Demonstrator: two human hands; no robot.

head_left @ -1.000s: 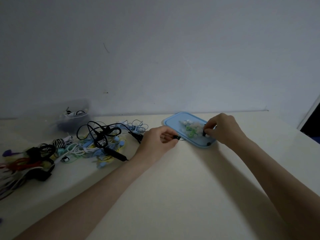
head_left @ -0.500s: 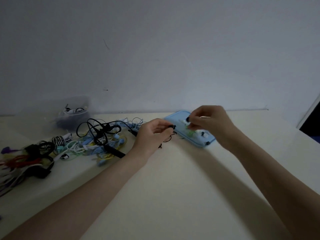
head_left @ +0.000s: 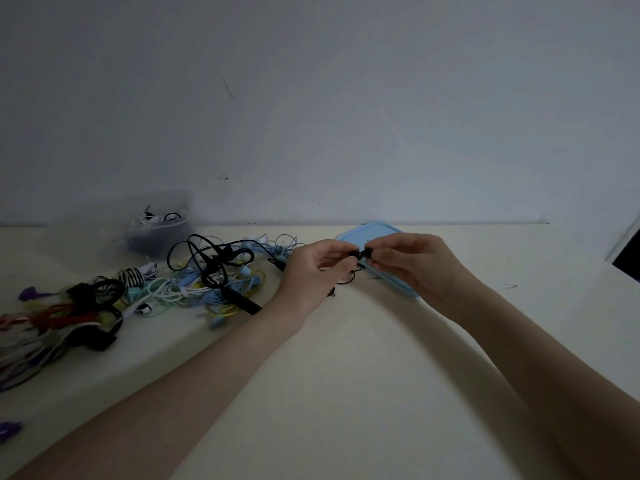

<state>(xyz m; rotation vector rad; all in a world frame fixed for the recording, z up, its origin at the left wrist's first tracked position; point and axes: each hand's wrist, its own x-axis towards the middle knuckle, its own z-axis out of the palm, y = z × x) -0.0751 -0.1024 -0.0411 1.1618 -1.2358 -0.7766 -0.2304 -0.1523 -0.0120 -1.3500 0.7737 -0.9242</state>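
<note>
One pale table [head_left: 346, 393] carries everything, and its near half seems to be kept as working room. To the left sprawls a tangle of earphones [head_left: 187, 289] in blue, white, yellow and black, probably the stock waiting to be gone through. Behind that tangle a clear tub [head_left: 156, 230] stands against the wall with a few cords in it. A blue tray [head_left: 360, 233] lies flat just behind the hands, most likely set there so small parts are within a short reach. The left hand [head_left: 311, 271] is raised off the table, and its thumb and fingers are curled around a black earbud [head_left: 354, 253], which is turned toward the other hand. From this earbud a black cable [head_left: 214, 258] trails back across the pile. The right hand [head_left: 415, 261] meets it over the tray's near edge and pinches a small black ear tip [head_left: 367, 251] tightly between its fingertips. Bud and tip touch or nearly touch, held nose to nose, apparently so the tip can be pressed on.
</note>
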